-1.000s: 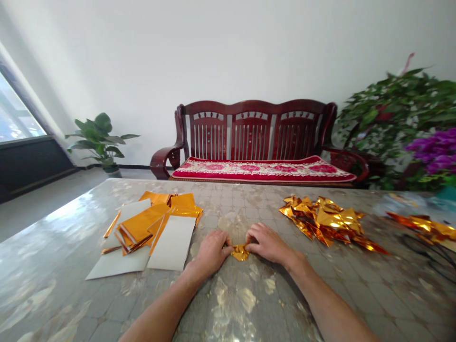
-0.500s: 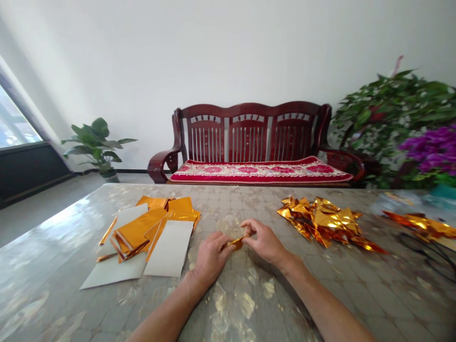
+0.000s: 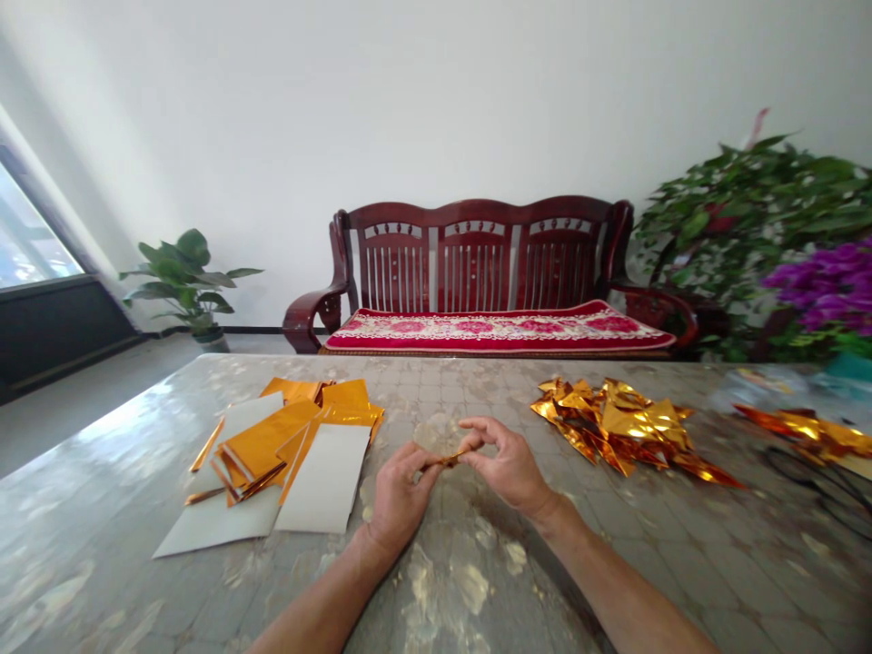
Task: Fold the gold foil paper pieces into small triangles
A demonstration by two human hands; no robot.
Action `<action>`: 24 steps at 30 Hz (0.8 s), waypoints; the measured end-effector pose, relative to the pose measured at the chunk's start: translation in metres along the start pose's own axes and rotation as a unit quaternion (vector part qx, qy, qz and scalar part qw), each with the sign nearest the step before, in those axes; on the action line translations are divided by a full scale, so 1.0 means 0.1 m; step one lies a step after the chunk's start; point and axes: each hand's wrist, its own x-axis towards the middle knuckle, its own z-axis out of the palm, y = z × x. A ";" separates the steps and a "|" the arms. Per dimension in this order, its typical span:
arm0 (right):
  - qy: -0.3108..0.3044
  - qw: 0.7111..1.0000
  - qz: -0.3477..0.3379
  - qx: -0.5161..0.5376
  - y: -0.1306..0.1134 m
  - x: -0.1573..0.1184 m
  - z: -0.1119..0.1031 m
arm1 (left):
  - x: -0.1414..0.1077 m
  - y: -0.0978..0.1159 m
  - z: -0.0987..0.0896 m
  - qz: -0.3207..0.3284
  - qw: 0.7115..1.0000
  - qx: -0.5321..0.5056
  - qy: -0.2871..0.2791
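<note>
From where I stand, the counter (image 3: 102, 545) takes up most of the lower half of the frame, its glossy top patterned with pale flowers. Across the upper centre, behind it, sits a dark red wooden bench (image 3: 470, 272), a red-and-white floral mat (image 3: 490, 331) along its seat. A big leafy plant (image 3: 763, 209) crowds the upper right, with purple flowers (image 3: 831, 286) at its edge, and a smaller potted plant (image 3: 187, 282) stands on the floor at the left. On the counter, left of centre, gold and pale sheets (image 3: 272, 436) overlap in a loose spread; right of centre lies a heap of shiny folded gold foil (image 3: 627, 422). Between those two, at lower centre, the left hand (image 3: 401, 490) and right hand (image 3: 508, 463) face each other. The left fingers are closed on one end of a small gold piece (image 3: 450, 459), and the right fingers pinch its other end, one finger sticking out above. That piece looks like a thin, slightly tilted strip, right at the centre, well apart from both piles.
</note>
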 end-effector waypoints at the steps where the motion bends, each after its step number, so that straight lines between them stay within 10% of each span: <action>1: 0.002 1.000 -0.005 -0.002 0.00 0.00 0.00 | 0.00 -0.01 0.01 0.005 1.000 0.003 0.004; 10: 0.021 0.990 -0.115 -0.077 -0.02 -0.02 -0.01 | -0.01 0.01 0.09 0.092 0.992 -0.026 0.077; 15: 0.127 0.971 -0.140 -0.144 0.00 -0.11 0.09 | 0.06 0.02 0.11 0.053 0.986 -0.008 0.158; 24: 0.070 0.997 0.003 0.011 -0.03 -0.19 0.47 | 0.00 0.02 0.10 0.077 0.982 0.042 0.165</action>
